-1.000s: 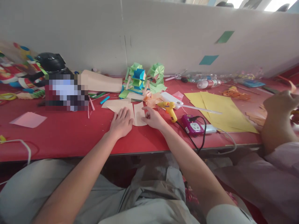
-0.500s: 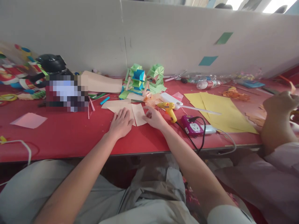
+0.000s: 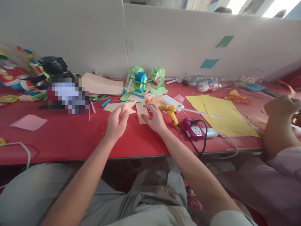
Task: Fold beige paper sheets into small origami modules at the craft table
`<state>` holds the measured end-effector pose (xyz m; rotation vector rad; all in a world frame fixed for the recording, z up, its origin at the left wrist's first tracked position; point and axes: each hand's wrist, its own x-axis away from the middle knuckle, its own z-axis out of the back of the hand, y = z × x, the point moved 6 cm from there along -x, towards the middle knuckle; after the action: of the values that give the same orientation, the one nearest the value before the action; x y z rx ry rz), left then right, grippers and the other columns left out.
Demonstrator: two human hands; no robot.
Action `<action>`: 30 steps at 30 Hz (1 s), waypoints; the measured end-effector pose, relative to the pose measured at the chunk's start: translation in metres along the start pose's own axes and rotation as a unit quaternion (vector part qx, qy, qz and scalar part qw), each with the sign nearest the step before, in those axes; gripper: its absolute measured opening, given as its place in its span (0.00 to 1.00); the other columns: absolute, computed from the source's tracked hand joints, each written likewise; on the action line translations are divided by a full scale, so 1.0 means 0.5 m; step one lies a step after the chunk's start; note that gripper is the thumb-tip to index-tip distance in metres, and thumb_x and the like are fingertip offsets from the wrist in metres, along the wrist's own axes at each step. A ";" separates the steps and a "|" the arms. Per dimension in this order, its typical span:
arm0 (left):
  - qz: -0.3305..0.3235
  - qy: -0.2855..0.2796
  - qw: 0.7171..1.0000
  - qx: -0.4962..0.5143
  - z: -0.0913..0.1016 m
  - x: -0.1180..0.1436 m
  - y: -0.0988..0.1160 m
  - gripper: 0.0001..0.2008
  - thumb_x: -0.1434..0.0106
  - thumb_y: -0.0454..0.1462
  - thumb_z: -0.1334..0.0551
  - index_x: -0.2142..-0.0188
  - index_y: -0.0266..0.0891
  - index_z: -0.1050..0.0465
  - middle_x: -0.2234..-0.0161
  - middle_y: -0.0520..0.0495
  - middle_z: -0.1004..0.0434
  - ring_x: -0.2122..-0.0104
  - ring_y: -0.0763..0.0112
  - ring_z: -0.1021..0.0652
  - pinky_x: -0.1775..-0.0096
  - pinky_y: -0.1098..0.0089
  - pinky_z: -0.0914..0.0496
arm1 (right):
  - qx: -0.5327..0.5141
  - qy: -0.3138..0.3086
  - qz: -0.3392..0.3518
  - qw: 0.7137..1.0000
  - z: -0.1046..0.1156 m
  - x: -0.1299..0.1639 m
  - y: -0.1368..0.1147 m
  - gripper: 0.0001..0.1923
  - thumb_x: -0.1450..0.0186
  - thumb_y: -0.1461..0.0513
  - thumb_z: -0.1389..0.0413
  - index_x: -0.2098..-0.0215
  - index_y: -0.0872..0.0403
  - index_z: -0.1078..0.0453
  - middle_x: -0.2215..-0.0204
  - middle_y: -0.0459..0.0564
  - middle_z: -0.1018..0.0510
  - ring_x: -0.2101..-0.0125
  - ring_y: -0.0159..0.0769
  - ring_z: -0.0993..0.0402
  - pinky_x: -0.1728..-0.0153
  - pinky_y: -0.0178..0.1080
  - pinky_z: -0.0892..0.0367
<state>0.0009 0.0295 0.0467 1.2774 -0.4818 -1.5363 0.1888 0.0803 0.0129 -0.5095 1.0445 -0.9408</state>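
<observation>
My left hand (image 3: 116, 123) is raised a little above the table, its fingers closed on a piece of beige paper (image 3: 129, 107) that tilts up to the right. My right hand (image 3: 155, 119) hovers over or rests on a second piece of beige paper (image 3: 141, 118); its thumb and fingers are apart, and contact is hard to make out. Behind the left hand another beige sheet (image 3: 110, 107) lies flat. Just right of my right hand is a yellow glue gun (image 3: 171, 113) with a clear glue stick (image 3: 199, 113) in its back end.
Green and blue folded-paper models (image 3: 140, 82) stand by the wall. A purple power socket (image 3: 193, 128) with cables and yellow sheets (image 3: 225, 116) lie to the right. Further right is another person's hand (image 3: 282, 108). A black object (image 3: 53, 66) and a pink paper (image 3: 29, 122) are left.
My left hand has gone from lying flat on the beige paper to gripping a piece and lifting it. The right hand's fingers have spread, and its paper now lies apart from the lifted one.
</observation>
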 end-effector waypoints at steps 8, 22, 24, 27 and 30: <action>0.219 -0.078 0.906 0.354 -0.040 -0.010 -0.028 0.29 0.35 0.59 0.47 0.49 0.41 0.29 0.50 0.39 0.21 0.46 0.51 0.24 0.50 0.56 0.26 | -0.289 -0.114 -0.182 0.933 -0.036 0.003 0.005 0.24 0.44 0.45 0.35 0.61 0.53 0.28 0.71 0.48 0.23 0.72 0.32 0.28 0.70 0.36 0.28; 0.272 -0.121 0.881 0.368 -0.077 0.007 -0.064 0.22 0.42 0.50 0.30 0.55 0.39 0.26 0.52 0.40 0.20 0.47 0.54 0.22 0.46 0.56 0.27 | -0.173 -0.082 -0.043 0.981 -0.025 -0.003 -0.024 0.27 0.46 0.41 0.35 0.78 0.53 0.36 0.72 0.45 0.31 0.72 0.30 0.34 0.70 0.35 0.37; 0.304 -0.129 0.858 0.393 -0.075 0.010 -0.069 0.24 0.39 0.56 0.36 0.57 0.38 0.25 0.52 0.37 0.20 0.46 0.50 0.23 0.45 0.53 0.27 | -0.172 -0.120 -0.013 0.978 -0.033 0.000 -0.035 0.27 0.46 0.41 0.34 0.79 0.53 0.34 0.71 0.46 0.31 0.71 0.31 0.33 0.69 0.35 0.36; 0.334 -0.118 0.845 0.401 -0.062 0.009 -0.079 0.21 0.36 0.53 0.39 0.57 0.38 0.25 0.48 0.34 0.21 0.43 0.46 0.25 0.43 0.50 0.28 | -0.186 -0.141 -0.030 0.972 -0.039 0.002 -0.035 0.27 0.47 0.40 0.35 0.78 0.53 0.34 0.71 0.46 0.29 0.69 0.32 0.32 0.67 0.36 0.34; 0.304 -0.143 0.849 0.407 -0.058 0.005 -0.070 0.20 0.36 0.49 0.39 0.53 0.38 0.25 0.44 0.35 0.23 0.40 0.46 0.27 0.41 0.49 0.30 | -0.226 -0.113 -0.076 0.965 -0.034 -0.001 -0.026 0.29 0.46 0.39 0.36 0.77 0.53 0.36 0.73 0.45 0.29 0.73 0.30 0.34 0.70 0.35 0.36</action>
<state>0.0111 0.0495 0.0070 1.2963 -1.6958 -0.9694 0.1682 0.0750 0.0152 -1.0645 1.0218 -0.7524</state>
